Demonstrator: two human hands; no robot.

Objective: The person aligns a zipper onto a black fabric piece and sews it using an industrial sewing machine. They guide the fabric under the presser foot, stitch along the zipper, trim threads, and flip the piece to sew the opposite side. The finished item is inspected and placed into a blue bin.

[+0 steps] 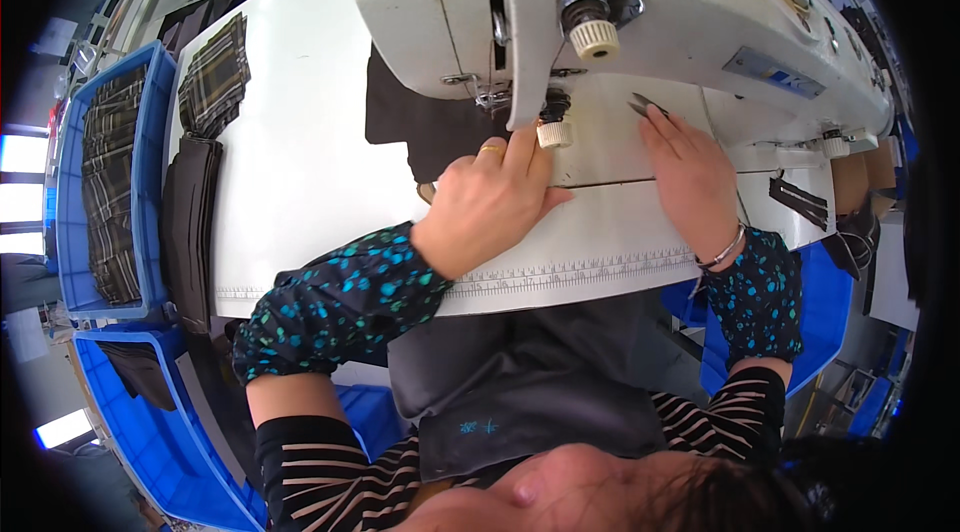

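Under the head of a white sewing machine (pixel 640 22) lies a piece of dark brown cloth (pixel 395 107), partly hidden by the machine. My left hand (pixel 490 194) rests at the cloth's near right edge, fingers stretched toward the needle area and thumb out to the side. Its fingertips are partly hidden behind a white-knobbed part of the machine. To the right, my right hand (pixel 692 177) lies low over the white table with its fingers close together. Dark pointed blades, apparently thread snips (pixel 642 104), stick out past its fingertips; the handle is hidden.
Plaid cloth pieces (pixel 214 77) and a stack of dark pieces (pixel 190 222) lie at the table's left edge. Blue bins (pixel 160 182) stand beyond it, one holding plaid cloth. A printed ruler strip (pixel 560 277) follows the front edge. A zipper piece (pixel 798 202) lies far right.
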